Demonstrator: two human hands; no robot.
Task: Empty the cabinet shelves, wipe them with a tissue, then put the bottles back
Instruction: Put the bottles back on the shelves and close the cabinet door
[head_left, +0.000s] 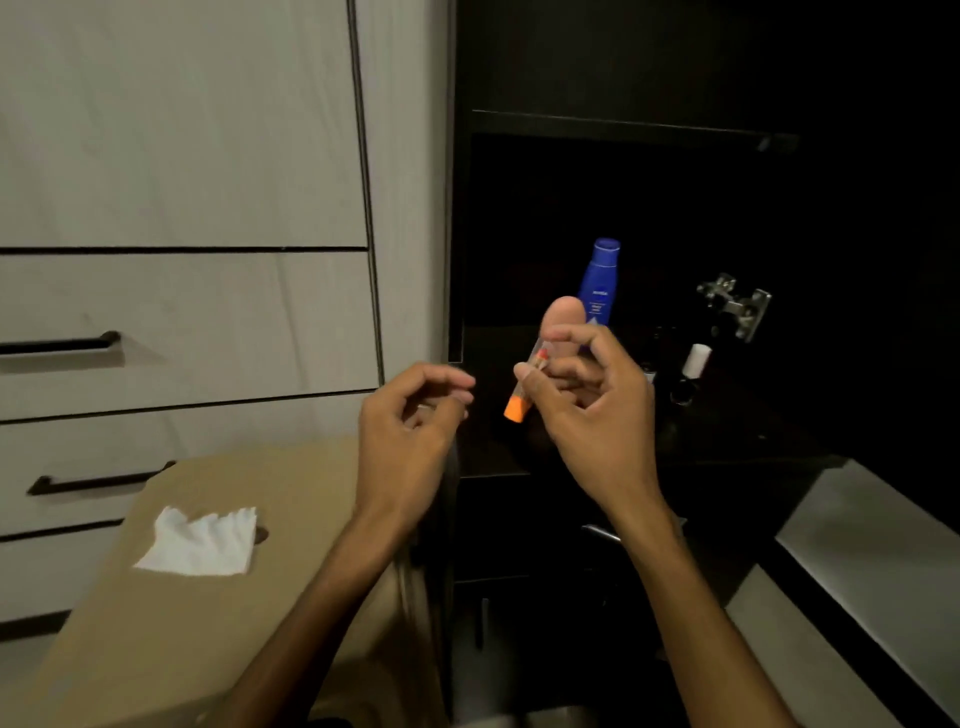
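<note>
Pinching orange-capped tube (523, 387) — right hand (587, 400) | left hand (410, 421) loosely curled, empty | tissue (200, 543) on cardboard box (291, 499)

glossy blue plastic lotion bottle (602, 280) | crumpled white paper tissue (200, 543) | matt brown cardboard box (218, 613) near left | shiny metal hinge (735, 304) far right | pale matt wood-grain drawer fronts (182, 322) left
</note>
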